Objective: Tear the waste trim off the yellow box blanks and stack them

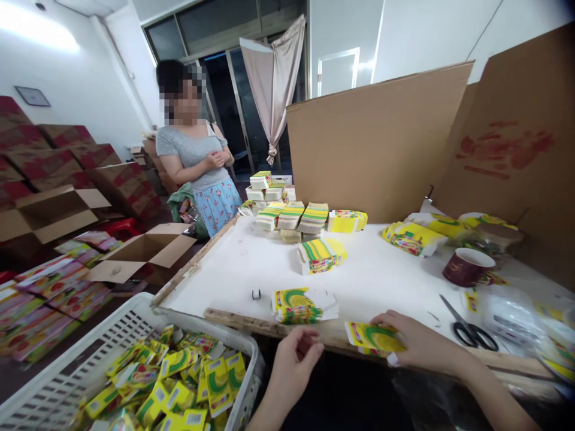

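My right hand [411,338] grips a small yellow-and-green carton [374,339] at the table's front edge, and the carton looks flat. Something white [392,359] wraps the tip of that thumb. To its left, my left hand [297,354] is loosely curled with thumb and fingers apart, and I see nothing in it. Just beyond my left hand lies a pile of flat yellow cartons [296,305] with white flaps. Farther back on the white table [215,278] rests another bundle of cartons [320,256].
On my left stands a white basket [251,342] of filled-looking yellow boxes [173,365]. Scissors [471,332], a dark mug [467,267] and more cartons [411,238] lie right. Cardboard panels [377,143] border the table. Beyond its left side stands a person [193,155] near open boxes [144,251].
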`<act>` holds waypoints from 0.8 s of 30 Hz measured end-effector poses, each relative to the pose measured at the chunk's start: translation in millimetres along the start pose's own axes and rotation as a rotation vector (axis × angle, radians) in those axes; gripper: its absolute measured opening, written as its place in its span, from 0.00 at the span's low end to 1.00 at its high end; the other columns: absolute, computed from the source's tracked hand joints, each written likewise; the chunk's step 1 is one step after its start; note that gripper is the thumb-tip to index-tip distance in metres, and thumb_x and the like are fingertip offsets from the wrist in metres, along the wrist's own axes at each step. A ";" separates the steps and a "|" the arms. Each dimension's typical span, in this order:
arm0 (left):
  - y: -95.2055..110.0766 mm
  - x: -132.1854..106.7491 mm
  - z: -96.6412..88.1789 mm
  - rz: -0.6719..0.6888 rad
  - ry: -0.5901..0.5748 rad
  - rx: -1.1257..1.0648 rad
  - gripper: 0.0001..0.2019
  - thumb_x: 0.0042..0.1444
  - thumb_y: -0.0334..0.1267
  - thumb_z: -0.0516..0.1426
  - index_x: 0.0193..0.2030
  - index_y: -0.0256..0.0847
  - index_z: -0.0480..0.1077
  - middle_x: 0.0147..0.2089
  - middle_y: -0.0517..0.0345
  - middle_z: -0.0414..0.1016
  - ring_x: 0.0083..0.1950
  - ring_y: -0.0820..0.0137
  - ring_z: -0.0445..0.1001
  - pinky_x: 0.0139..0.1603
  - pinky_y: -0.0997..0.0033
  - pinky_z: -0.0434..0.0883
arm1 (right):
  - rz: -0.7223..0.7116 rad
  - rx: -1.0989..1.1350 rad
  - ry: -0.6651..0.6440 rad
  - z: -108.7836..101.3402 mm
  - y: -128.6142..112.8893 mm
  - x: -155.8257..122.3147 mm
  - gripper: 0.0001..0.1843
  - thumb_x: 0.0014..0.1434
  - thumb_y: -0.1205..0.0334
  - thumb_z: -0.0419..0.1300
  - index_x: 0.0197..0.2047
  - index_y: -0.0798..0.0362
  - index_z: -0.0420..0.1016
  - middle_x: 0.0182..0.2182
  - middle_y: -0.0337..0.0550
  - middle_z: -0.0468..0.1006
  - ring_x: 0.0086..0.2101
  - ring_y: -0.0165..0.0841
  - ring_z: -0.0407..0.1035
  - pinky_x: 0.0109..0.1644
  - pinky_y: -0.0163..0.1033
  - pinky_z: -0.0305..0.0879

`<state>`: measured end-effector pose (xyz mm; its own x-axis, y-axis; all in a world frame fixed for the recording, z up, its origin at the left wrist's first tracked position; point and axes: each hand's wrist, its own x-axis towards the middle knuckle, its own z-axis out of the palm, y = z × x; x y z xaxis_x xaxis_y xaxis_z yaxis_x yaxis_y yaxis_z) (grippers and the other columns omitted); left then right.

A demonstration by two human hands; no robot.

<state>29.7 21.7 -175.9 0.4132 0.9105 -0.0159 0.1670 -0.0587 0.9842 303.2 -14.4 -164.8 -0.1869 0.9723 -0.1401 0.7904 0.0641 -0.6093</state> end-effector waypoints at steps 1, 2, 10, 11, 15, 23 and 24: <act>5.1 1.5 -4.8 0.031 0.025 0.020 0.14 0.50 0.43 0.55 0.41 0.36 0.67 0.30 0.58 0.67 0.30 0.74 0.65 0.30 0.76 0.64 | -0.056 0.020 -0.014 -1.2 -12.4 -4.0 0.29 0.37 0.65 0.61 0.47 0.49 0.67 0.42 0.45 0.70 0.42 0.40 0.64 0.47 0.40 0.59; 10.7 3.0 -9.4 0.051 0.024 0.041 0.16 0.50 0.43 0.55 0.44 0.37 0.66 0.34 0.56 0.69 0.33 0.72 0.66 0.33 0.75 0.65 | -0.111 0.020 -0.023 -0.9 -26.7 -6.3 0.30 0.38 0.65 0.61 0.48 0.48 0.66 0.43 0.45 0.69 0.43 0.40 0.63 0.47 0.40 0.59; 24.0 4.0 -24.2 -0.012 -0.368 -0.010 0.23 0.39 0.41 0.63 0.45 0.38 0.68 0.44 0.56 0.72 0.46 0.63 0.67 0.48 0.66 0.64 | -0.534 -0.292 0.051 26.0 -111.6 25.4 0.32 0.41 0.74 0.56 0.51 0.45 0.62 0.44 0.43 0.67 0.48 0.40 0.59 0.59 0.52 0.43; 19.4 2.6 -24.9 -0.020 -0.309 -0.053 0.22 0.40 0.41 0.62 0.44 0.37 0.67 0.44 0.56 0.72 0.46 0.63 0.68 0.47 0.66 0.64 | -0.558 -0.293 0.114 28.3 -110.4 31.1 0.34 0.42 0.75 0.55 0.53 0.45 0.60 0.47 0.44 0.66 0.51 0.40 0.56 0.60 0.53 0.39; 3.8 -4.4 -29.3 -0.012 -0.032 -0.214 0.22 0.47 0.42 0.58 0.49 0.36 0.63 0.44 0.52 0.72 0.45 0.64 0.69 0.44 0.69 0.66 | -0.378 0.058 0.543 46.7 -92.1 51.1 0.35 0.46 0.72 0.53 0.58 0.47 0.53 0.56 0.47 0.57 0.56 0.42 0.48 0.59 0.53 0.46; 0.5 -14.0 -27.7 0.054 0.038 -0.049 0.21 0.51 0.38 0.55 0.52 0.38 0.58 0.47 0.52 0.70 0.48 0.64 0.67 0.49 0.68 0.64 | 0.068 1.275 0.222 98.9 -111.8 72.1 0.21 0.47 0.51 0.58 0.45 0.49 0.71 0.42 0.45 0.75 0.45 0.44 0.67 0.46 0.50 0.64; -2.5 -14.3 -27.2 0.052 0.083 -0.001 0.23 0.51 0.36 0.55 0.54 0.38 0.56 0.49 0.51 0.68 0.50 0.64 0.66 0.51 0.67 0.63 | 0.071 1.319 0.179 98.6 -115.6 72.3 0.21 0.47 0.52 0.60 0.44 0.49 0.72 0.41 0.44 0.75 0.44 0.43 0.68 0.45 0.49 0.65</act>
<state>-1.0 20.0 -173.3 0.3462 0.9368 0.0502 0.1458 -0.1066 0.9836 140.8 26.3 -181.5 -0.0105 0.9869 -0.1608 -0.3764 -0.1529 -0.9138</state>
